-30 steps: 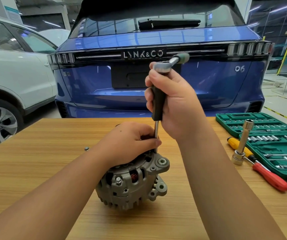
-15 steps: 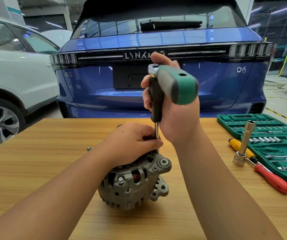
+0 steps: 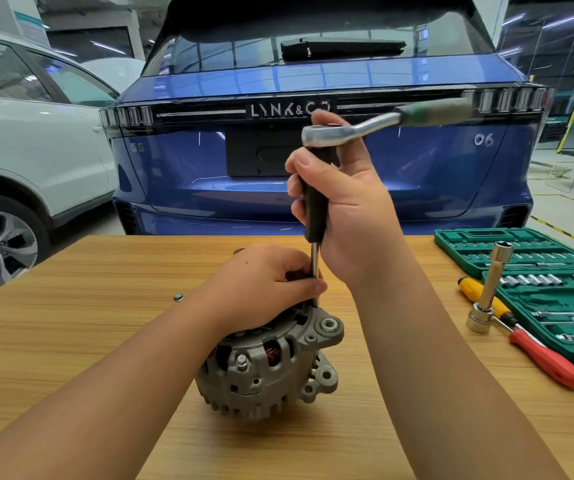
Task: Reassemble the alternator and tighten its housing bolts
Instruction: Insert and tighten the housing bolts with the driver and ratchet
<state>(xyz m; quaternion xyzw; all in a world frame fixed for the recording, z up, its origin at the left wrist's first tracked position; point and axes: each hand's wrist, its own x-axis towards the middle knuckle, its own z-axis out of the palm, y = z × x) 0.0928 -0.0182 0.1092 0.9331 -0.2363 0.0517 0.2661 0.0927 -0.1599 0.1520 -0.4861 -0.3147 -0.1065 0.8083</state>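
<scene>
While left hand grips alternator (underneath), right hand above, holding driver

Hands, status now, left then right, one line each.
Left hand: closed, resting on the alternator, pinching the driver's metal shaft.
Right hand: closed, gripping the black driver handle under the ratchet.

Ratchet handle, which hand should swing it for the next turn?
Right. The right hand already grips the black driver under the ratchet; the left hand rests on the alternator, steadying the shaft.
</scene>
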